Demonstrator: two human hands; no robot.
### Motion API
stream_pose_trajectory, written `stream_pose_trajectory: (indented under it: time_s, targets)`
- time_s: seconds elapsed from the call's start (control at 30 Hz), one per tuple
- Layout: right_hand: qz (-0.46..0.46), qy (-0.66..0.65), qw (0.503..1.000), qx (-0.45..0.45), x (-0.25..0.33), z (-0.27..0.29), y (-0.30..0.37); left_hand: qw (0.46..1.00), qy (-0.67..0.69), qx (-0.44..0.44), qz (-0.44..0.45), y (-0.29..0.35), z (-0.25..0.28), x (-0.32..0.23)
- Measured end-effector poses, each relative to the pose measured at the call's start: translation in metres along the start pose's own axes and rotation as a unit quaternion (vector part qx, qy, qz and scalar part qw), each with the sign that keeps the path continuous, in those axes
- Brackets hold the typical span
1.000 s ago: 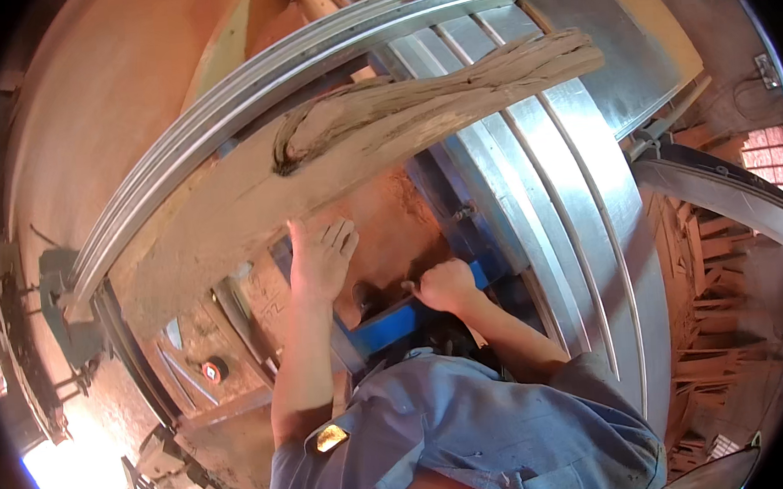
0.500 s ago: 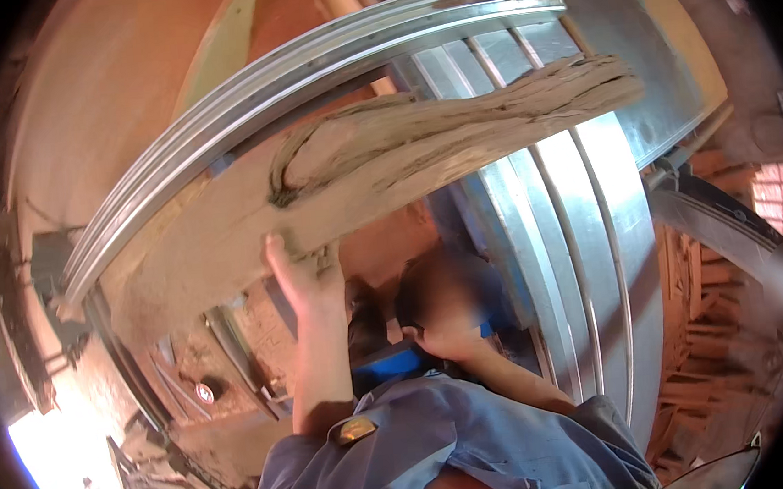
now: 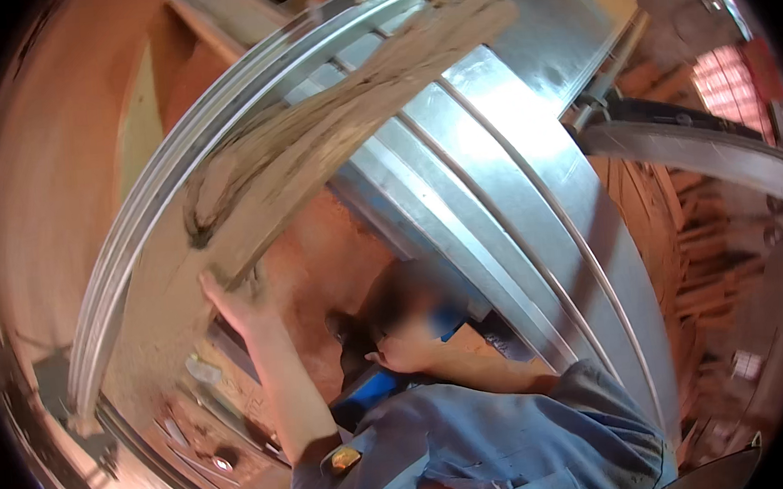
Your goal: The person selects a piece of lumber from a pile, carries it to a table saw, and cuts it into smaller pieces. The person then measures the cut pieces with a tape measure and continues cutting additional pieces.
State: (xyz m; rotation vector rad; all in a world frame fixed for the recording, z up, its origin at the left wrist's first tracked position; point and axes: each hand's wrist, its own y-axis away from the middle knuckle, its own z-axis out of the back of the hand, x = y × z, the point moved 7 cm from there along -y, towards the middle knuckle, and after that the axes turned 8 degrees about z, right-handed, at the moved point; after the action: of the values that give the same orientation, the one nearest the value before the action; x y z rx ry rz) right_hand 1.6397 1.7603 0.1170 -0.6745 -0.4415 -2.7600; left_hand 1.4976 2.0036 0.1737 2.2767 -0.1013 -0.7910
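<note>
A long, rough-edged wooden slab [image 3: 309, 127] with dark cracks and a grain hollow lies slantwise across a metal machine table [image 3: 505, 162]. Its narrow end rests over the bright metal at the far side, while its wide end reaches toward the left. My left hand [image 3: 238, 302] grips the slab's near edge, the thumb on the upper face and the fingers partly hidden. Close to my body, my right hand [image 3: 404, 349] is beside a blue part [image 3: 366, 393]. A dark blurred patch covers some of that hand, so its fingers and anything in them cannot be made out.
A curved-looking metal rail [image 3: 147, 236] runs along the slab's far side. Two thin bars [image 3: 491, 227] cross the table. Tools and small items [image 3: 220, 460] lie at the lower left. Stacked wood pieces [image 3: 707, 284] stand at right, below a grey metal arm [image 3: 697, 151].
The whole view has turned, so slab, rail and table appear shifted left and more steeply slanted. My left hand keeps its grip on the slab; my right hand stays near my body.
</note>
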Motion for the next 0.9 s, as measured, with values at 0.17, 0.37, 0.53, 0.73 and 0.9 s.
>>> stream_pose_trajectory:
  time_s: [0.17,0.37,0.53,0.73,0.9]
  targets:
    - [-0.038,-0.029,0.998,0.038,-0.006,0.018,0.005,0.997,0.011,0.033,0.069,0.015,-0.016,0.01]
    - [-0.043,-0.09,0.991,0.095,-0.012,0.029,0.018,0.994,-0.037,0.08,0.059,0.032,-0.029,0.02]
    - [-0.06,-0.113,0.988,0.09,-0.018,0.053,0.027,0.986,-0.093,0.132,0.039,0.009,-0.017,0.017]
    - [-0.031,-0.102,0.991,0.084,-0.029,0.031,0.03,0.991,-0.041,0.111,0.066,0.031,-0.034,0.038]
    - [-0.013,-0.113,0.992,0.062,-0.038,0.046,0.036,0.994,-0.045,0.087,0.051,0.04,-0.042,0.051]
